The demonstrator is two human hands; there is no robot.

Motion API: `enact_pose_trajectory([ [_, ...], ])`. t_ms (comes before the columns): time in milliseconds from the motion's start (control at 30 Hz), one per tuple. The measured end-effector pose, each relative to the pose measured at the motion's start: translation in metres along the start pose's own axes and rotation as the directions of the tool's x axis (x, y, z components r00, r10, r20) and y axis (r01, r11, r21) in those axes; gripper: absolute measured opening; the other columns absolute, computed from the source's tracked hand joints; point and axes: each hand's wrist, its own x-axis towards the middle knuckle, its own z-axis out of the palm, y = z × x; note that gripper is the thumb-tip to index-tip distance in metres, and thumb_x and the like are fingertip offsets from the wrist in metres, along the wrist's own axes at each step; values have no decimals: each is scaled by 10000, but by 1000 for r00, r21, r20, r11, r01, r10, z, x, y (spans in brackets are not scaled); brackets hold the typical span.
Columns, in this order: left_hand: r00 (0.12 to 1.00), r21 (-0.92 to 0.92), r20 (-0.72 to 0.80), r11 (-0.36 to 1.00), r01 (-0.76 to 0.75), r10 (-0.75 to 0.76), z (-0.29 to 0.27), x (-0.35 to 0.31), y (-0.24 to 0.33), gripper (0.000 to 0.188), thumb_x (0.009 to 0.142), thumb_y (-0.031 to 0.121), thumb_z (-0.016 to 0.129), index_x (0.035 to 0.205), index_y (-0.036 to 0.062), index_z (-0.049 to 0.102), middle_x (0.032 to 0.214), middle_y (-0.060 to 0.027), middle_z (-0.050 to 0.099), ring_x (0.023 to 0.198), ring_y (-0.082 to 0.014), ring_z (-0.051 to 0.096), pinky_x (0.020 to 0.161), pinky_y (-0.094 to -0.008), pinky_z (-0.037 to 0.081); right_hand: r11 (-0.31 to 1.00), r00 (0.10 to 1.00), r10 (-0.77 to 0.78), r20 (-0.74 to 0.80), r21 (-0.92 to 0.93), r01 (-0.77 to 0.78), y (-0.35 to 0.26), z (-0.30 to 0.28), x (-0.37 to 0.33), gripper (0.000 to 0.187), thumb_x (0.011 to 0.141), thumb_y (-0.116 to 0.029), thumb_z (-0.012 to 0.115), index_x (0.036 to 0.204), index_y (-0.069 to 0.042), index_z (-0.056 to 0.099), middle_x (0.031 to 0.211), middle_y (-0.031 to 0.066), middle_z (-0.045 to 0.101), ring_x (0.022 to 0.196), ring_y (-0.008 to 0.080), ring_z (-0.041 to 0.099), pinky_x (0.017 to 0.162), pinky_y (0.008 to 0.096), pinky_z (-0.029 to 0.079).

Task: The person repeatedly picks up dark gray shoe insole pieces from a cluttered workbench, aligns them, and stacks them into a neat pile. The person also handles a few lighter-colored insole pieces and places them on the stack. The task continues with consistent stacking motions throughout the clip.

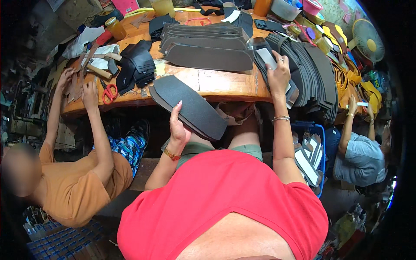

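Note:
My left hand (178, 126) grips a small stack of dark, curved, sole-shaped sheets (193, 104) over my lap, thumb on top and fingers underneath. The stack tilts, its far end close to the table's front edge. Out over the table, my right hand (278, 74) is closed on a dark piece with a white patch (264, 55); its fingers partly cover it. Just beside that hand lies a long fanned row of dark curved sheets (310, 71). More dark sheets (208, 56) lie in overlapping rows at the middle of the table.
On the wooden table (225, 82) are red-handled scissors (109, 94), a hammer (99, 71), black pieces (138, 65) and a phone (269, 25). A blue basket (323, 160) of white-and-dark strips stands right of my legs. Co-workers sit at left (82, 190) and right (362, 160).

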Motion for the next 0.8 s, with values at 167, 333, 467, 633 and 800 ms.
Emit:
enact_pose_trajectory([
  [167,993,-7,116,1000,28,-27,-2,-6,7,447,958,318,480,1222,-32,566,1218,-165,635,1136,-289,606,1050,-410,418,973,982,-78,-173,201,112,-41,-30,29,404,765,57,626,1140,-78,688,976,151,638,914,351,642,820,405,500],
  [333,973,27,231,999,19,-25,6,-11,12,448,953,280,485,1222,-72,552,1217,-197,634,1184,-308,597,1058,-417,425,738,953,-302,-30,625,254,-111,-19,38,362,763,75,624,1091,-52,709,948,148,678,909,271,668,829,347,512],
  [467,983,393,77,901,-182,165,-20,-3,2,362,946,186,520,1194,-72,578,1203,-188,639,1169,-302,600,1044,-406,437,645,873,-425,238,756,108,-131,62,19,331,785,18,672,1092,-98,718,946,122,681,885,270,674,792,347,526],
  [633,798,748,361,361,-557,483,25,-11,50,205,934,69,585,1093,-48,639,1133,-177,648,1046,-271,612,940,-373,460,743,803,-570,173,526,413,-126,112,7,309,793,-60,704,1095,-126,699,1011,83,629,960,289,613,806,398,469],
  [800,321,537,776,-301,-788,544,80,10,95,456,770,73,707,1218,31,633,1017,-135,594,936,-297,578,896,-404,421,737,795,-606,20,391,551,-117,93,12,333,798,-137,730,1126,-152,680,1081,50,609,1055,234,559,877,398,392],
])
